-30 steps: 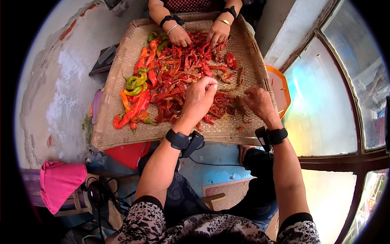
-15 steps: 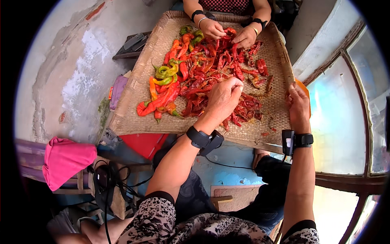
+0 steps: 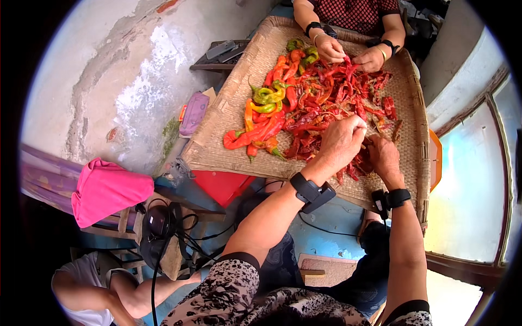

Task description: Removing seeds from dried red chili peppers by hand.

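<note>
My left hand (image 3: 340,144) is closed over the near part of a pile of dried red chili peppers (image 3: 326,89). Its fingertips are pinched together, and whatever they hold is hidden. Close beside it on the right, my right hand (image 3: 385,158) is also closed, fingers bent toward the left hand. A tiny bit of something shows between the two hands, too small to name. The peppers lie on a shallow woven tray (image 3: 217,149). Fresher red and orange peppers (image 3: 261,130) and a few green ones (image 3: 267,95) form its left side.
Across the tray, another person's hands (image 3: 350,57) hold a red chili. An orange object (image 3: 435,160) stands beyond the right rim, near a window (image 3: 467,179). A pink cloth (image 3: 111,190), a stool with black cables (image 3: 176,231) and a red object (image 3: 220,185) are at the left.
My right hand has left the tray's right rim and come in beside my left hand over the chilies. The whole view has swung, so the tray appears farther right.
</note>
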{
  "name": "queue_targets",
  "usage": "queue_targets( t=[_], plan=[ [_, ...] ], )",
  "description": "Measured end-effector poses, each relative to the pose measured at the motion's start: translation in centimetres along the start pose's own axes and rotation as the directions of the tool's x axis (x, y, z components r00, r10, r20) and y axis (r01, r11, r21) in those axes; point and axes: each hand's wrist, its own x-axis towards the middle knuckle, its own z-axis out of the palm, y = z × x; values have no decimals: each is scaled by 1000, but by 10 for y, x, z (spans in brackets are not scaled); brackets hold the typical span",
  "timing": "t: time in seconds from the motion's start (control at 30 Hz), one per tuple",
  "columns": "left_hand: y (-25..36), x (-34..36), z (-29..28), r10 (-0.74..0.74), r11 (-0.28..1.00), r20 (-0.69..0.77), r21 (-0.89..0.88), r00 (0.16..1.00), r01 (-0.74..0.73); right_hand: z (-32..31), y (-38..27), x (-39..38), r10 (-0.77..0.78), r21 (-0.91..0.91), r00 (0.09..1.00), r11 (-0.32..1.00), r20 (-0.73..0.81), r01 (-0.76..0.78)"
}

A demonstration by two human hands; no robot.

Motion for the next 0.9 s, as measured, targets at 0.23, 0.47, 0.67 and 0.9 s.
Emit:
queue_targets(
  t=[0.23,0.47,0.67,0.9],
  plan=[
    [2,-1,-15,57,998,-45,28,997,-56,-16,5,3,3,120,992,993,-129,12],
    [-14,-9,-8,92,994,-125,75,988,-83,-26,2,6,14,680,998,732,-67,36],
    [-13,1,28,-139,958,-28,-257,990,127,-34,9,-8,-103,932,954,267,280,-245],
    [-2,-5,15,-156,936,-90,-331,984,119,-30,10,-6,-219,969,944,65,246,-238]
  ],
)
